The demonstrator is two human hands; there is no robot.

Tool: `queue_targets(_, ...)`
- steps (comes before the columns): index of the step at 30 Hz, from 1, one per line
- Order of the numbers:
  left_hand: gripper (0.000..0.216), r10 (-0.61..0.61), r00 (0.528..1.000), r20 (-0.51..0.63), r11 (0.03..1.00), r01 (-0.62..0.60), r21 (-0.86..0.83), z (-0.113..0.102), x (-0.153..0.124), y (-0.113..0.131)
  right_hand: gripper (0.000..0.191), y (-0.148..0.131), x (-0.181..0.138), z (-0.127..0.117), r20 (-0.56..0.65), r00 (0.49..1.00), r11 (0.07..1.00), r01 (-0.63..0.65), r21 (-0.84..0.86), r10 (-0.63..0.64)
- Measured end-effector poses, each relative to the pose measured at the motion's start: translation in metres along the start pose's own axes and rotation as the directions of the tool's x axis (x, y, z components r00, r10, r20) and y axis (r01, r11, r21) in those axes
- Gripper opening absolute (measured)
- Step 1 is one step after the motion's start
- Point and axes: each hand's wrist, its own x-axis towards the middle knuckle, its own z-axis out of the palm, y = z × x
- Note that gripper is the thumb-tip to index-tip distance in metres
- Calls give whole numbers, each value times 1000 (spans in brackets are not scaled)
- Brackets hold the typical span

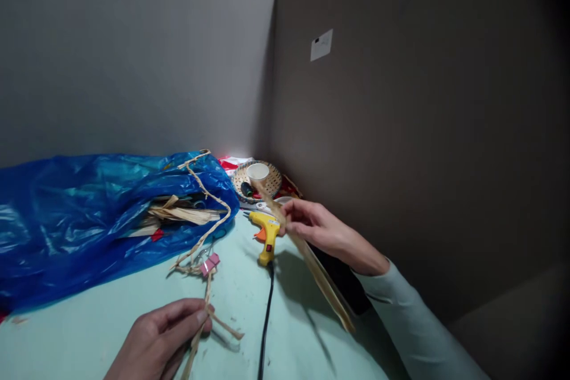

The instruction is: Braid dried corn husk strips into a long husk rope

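Observation:
My left hand (162, 335) pinches a braided cord of dried straw (209, 237) near the table's front edge. The cord runs up over a blue plastic bag (80, 208), and a pink binder clip (209, 263) is clamped on it just above my fingers. My right hand (312, 227) is raised further back and holds a long flat strip of dried leaf (312, 261) that slants down to the right. A yellow glue gun (267, 233) stands just left of that hand.
The glue gun's black cable (266, 320) runs toward the front edge. A woven basket (258, 181) with a white cup (257, 171) sits in the back corner. Loose straw strips (182, 212) poke out of the bag. Grey partition walls close the back and right.

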Motion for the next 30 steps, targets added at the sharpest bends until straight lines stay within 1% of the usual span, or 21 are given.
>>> queue_targets(1, 28, 8, 1000, -1, 1000, -8, 2, 1, -3, 2, 21, -8, -4, 3, 139, 989, 965, 19, 260, -57)
queue_targets(2, 27, 16, 1000, -1, 1000, -16, 2, 3, -6, 5, 23, -16, -7, 8, 257, 960, 891, -16, 454, -114)
queue_targets(3, 27, 27, 1000, -1, 1000, -27, 8, 3, -8, 7, 23, -23, -10, 13, 338, 927, 813, -69, 578, -161)
queue_targets(4, 26, 44, 999, 0, 999, -44, 21, 4, -10, 9, 23, -29, -13, 19, 402, 896, 744, -138, 654, -188)
queue_targets(5, 25, 62, 998, 6, 997, -62, 34, 4, -12, 11, 23, -33, -15, 26, 450, 872, 707, -196, 679, -191)
queue_targets(7, 23, 72, 997, 19, 996, -73, 47, 4, -13, 13, 20, -37, -16, 37, 504, 848, 696, -262, 668, -165)
queue_targets(8, 22, 64, 998, 23, 997, -65, 44, 4, -12, 13, 19, -38, -16, 41, 512, 845, 707, -268, 655, -154)
queue_targets(9, 22, 51, 998, 28, 998, -52, 42, 3, -12, 12, 22, -39, -16, 45, 507, 850, 727, -256, 637, -144)
queue_targets(11, 23, 24, 999, 38, 999, -25, 37, 2, -10, 11, 34, -40, -17, 50, 483, 865, 772, -215, 598, -133)
queue_targets(12, 24, 13, 999, 41, 999, -15, 38, 1, -9, 10, 37, -41, -17, 52, 473, 871, 775, -209, 597, -130)
queue_targets(15, 23, 8, 999, 39, 999, -9, 38, 0, -7, 7, 31, -45, -19, 56, 496, 863, 707, -294, 643, -92)
queue_targets(16, 23, 8, 999, 34, 999, -9, 31, 0, -7, 7, 28, -47, -20, 57, 505, 861, 694, -322, 644, -69)
queue_targets(17, 23, 6, 1000, 29, 1000, -7, 25, 0, -7, 7, 27, -49, -21, 58, 502, 864, 706, -332, 625, -39)
queue_targets(19, 24, -8, 1000, 19, 1000, 8, 11, 1, -7, 8, 29, -50, -22, 59, 448, 894, 785, -276, 555, -2)
queue_targets(21, 26, -34, 999, 10, 999, 34, 2, 1, -7, 10, 39, -49, -22, 61, 385, 922, 844, -175, 507, -40)
queue_targets(22, 26, -47, 999, 10, 999, 47, 1, 1, -7, 11, 44, -47, -22, 62, 378, 923, 849, -141, 510, -74)
queue_targets(24, 27, -69, 998, 11, 998, 70, -5, 1, -7, 11, 48, -43, -21, 65, 392, 913, 832, -126, 541, -116)
queue_targets(25, 27, -80, 997, 11, 997, 80, -6, 0, -7, 11, 46, -41, -20, 67, 399, 909, 820, -135, 557, -121)
queue_targets(27, 28, -99, 995, 9, 995, 99, 10, -2, -6, 10, 35, -40, -19, 70, 382, 919, 810, -147, 568, -101)
queue_targets(28, 28, -104, 995, 8, 994, 104, 19, -3, -5, 9, 30, -41, -19, 70, 363, 928, 817, -144, 559, -85)
queue_targets(30, 30, -113, 994, 7, 993, 113, 28, -6, -2, 7, 29, -43, -20, 71, 328, 942, 843, -118, 526, -73)
